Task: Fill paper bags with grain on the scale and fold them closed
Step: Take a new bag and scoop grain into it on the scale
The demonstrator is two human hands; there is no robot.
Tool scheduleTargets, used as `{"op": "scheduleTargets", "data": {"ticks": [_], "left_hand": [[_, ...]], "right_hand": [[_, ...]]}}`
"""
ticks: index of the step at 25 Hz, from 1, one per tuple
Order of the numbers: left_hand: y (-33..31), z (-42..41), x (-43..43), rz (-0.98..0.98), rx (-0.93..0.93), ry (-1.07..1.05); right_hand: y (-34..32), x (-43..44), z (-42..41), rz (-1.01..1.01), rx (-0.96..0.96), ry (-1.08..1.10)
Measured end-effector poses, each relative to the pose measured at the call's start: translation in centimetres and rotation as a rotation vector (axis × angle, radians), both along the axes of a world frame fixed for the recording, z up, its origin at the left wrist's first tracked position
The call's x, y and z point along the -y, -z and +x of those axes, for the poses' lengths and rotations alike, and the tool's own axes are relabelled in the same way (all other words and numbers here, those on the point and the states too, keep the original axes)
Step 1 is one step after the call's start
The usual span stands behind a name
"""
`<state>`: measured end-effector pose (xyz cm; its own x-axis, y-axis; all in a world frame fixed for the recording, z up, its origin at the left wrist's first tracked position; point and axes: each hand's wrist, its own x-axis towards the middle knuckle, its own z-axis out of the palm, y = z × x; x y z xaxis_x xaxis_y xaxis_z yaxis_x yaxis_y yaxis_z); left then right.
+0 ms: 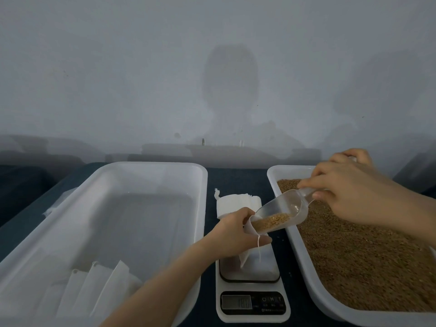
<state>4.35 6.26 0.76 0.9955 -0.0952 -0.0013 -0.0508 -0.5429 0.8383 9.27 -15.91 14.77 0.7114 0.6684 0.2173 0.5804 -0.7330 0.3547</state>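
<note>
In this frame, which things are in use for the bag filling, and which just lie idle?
In use: left hand holding bag over scale; right hand tipping scoop; grain in right tray.
Idle: bag stack behind the scale; left tray holding loose bags.

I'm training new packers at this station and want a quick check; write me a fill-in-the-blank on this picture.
The right hand grips a clear ____ holding grain. The left hand holds the paper bag open over the ____. The tray of loose grain stands on the person's ____ side.
Missing: scoop; scale; right.
</note>
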Motion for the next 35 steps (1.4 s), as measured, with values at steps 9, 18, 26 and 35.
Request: {"op": "scheduleTargets", "data": {"ticks": [9, 18, 26, 35], "left_hand": [[0.1, 0.1, 0.2, 0.046, -0.003, -0.033], [-0.1, -0.2, 0.3, 0.070, 0.004, -0.033], [-0.3, -0.3, 0.3, 0.082, -0.008, -0.034], [-0.4, -0.4, 0.2, 0.042, -0.050, -0.031]], "right_hand": [[0.1, 0.2, 0.0, 0.006, -0.030, 0.021], [0.3, 0.4, -1.4, 0.054, -0.008, -0.030], [-0.5, -2.1, -3.5, -0.028, 0.338, -0.220], [0.4, -0.1, -2.8, 0.080, 0.258, -0.236]]}}
